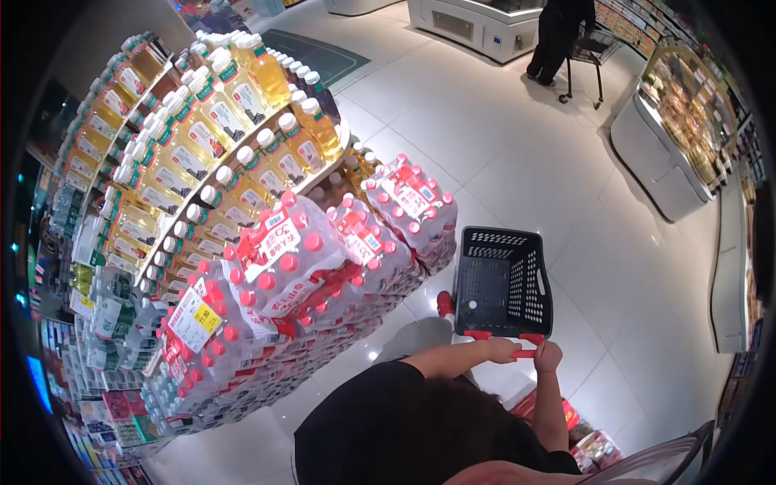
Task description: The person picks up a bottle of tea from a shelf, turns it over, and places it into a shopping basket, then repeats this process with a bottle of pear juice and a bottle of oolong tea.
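A dark grey shopping basket (503,279) with perforated sides hangs or rolls in front of me, tilted so I look down into it. Its only visible content is a small white round spot on the floor of the basket. My left hand (503,350) is closed round the left part of its red handle (524,353). On the right part of that handle, my right hand (548,356) is wrapped in a fist. A red shoe (444,304) shows just left of the basket.
To the left stand shrink-wrapped packs of red-capped bottles (283,250) and curved shelves of yellow drink bottles (226,105). A person (558,36) with a shopping cart (590,52) is at the far right. A display case (667,137) lines the right side of the tiled floor (517,162).
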Demonstrator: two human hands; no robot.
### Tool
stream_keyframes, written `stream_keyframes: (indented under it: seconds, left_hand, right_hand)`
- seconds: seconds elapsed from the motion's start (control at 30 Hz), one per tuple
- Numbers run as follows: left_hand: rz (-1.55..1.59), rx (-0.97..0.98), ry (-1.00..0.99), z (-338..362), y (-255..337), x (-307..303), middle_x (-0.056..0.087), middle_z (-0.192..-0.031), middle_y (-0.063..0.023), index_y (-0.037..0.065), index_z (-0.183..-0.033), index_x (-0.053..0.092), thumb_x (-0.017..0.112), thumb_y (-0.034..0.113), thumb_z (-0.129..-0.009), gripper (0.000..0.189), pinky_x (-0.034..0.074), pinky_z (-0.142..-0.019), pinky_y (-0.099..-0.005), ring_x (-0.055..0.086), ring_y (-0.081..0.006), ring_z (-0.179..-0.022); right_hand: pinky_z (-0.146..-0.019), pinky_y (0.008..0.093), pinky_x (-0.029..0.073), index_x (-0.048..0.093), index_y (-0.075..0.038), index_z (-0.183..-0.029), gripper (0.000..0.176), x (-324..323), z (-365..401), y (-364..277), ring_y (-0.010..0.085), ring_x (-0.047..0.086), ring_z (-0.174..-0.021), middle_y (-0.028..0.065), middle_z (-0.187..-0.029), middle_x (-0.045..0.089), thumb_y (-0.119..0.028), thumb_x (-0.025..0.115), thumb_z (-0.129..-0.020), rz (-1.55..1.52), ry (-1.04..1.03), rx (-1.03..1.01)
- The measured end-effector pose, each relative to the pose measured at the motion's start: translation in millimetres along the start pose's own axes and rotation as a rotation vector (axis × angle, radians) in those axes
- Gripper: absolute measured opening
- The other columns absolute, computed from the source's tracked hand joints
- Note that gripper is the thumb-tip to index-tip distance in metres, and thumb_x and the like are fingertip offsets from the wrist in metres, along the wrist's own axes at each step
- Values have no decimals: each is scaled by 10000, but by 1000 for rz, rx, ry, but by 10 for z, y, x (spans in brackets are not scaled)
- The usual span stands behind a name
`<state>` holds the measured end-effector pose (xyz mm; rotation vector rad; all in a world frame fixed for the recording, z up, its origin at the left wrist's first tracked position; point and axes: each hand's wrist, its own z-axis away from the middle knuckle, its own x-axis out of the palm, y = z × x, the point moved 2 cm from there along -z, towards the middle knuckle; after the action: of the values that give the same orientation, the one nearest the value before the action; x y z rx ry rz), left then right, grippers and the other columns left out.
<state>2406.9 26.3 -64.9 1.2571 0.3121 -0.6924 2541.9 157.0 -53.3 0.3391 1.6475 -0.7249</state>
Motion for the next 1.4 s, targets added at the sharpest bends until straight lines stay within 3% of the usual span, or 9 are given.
stream_keyframes:
  seconds: [0.27,0.5,0.83,0.93,1.03,1.13,1.23,1.33,1.4]
  left_hand:
    - [54,38,-30,-483,-634,-1100,625,-997,-179,86,-1113,536,599,363,-816,410,467,-803,-459,601,-366,-938]
    - [13,-79,150,-1058,-1191,-1907,649,-929,-156,113,-1027,579,596,361,-798,338,481,-775,-453,624,-335,-887]
    - [123,-331,361,-1628,-1421,-3155,660,-962,-130,156,-1078,598,587,389,-812,354,491,-768,-439,637,-299,-901]
    - [41,-480,440,-1870,-1550,-3443,654,-976,-100,196,-1099,609,601,425,-803,375,442,-880,-489,627,-273,-954]
    - [-64,-769,575,-1965,-1598,-3736,623,-1024,-67,207,-1079,624,613,470,-787,394,301,-996,-589,589,-259,-1037]
    - [42,-1123,821,-2055,-1622,-3940,555,-1104,-84,173,-1114,598,623,518,-754,500,170,-1027,-658,500,-290,-1145]
    - [24,-1283,1058,-2170,-1556,-4158,470,-1248,-167,126,-1213,536,624,464,-762,571,169,-1035,-646,389,-330,-1256]
    - [-225,-1191,1131,-2368,-1643,-4152,327,-1385,-238,102,-1355,395,627,385,-750,706,133,-1059,-625,251,-367,-1345]
    - [-95,-1217,983,-2353,-1633,-4263,232,-1441,-248,118,-1414,293,620,351,-743,783,107,-1074,-607,184,-377,-1373]
  right_hand:
    - [-549,476,427,593,-64,-681,179,212,-1264,-67,349,570,-599,155,-621,570,-170,501,-793,5,5,-33]
    - [-548,481,429,589,-74,-676,201,251,-2522,-71,359,571,-606,152,-636,578,-188,490,-809,-20,-17,-75]
    - [-558,489,417,568,-77,-673,221,353,-4459,58,367,564,-633,159,-652,571,-224,481,-813,-61,-103,-289]
    - [-570,475,426,577,-73,-682,263,353,-5151,30,362,572,-645,155,-651,574,-268,492,-835,-103,-161,-392]
    - [-593,457,449,610,-68,-714,299,296,-5719,-184,349,590,-662,151,-664,589,-334,547,-835,-165,-348,-489]
    - [-647,423,483,670,-72,-796,322,63,-6200,-451,316,626,-729,135,-760,648,-390,693,-747,-268,-552,-661]
    - [-691,415,472,669,-73,-797,381,130,-6474,-539,304,602,-771,97,-757,631,-428,750,-683,-353,-474,-891]
    - [-703,417,477,667,-98,-766,395,355,-6705,-603,305,599,-782,85,-798,637,-451,772,-622,-349,-392,-965]
    - [-703,420,470,665,-106,-756,399,418,-6798,-636,304,588,-776,78,-782,625,-459,774,-607,-339,-379,-995]
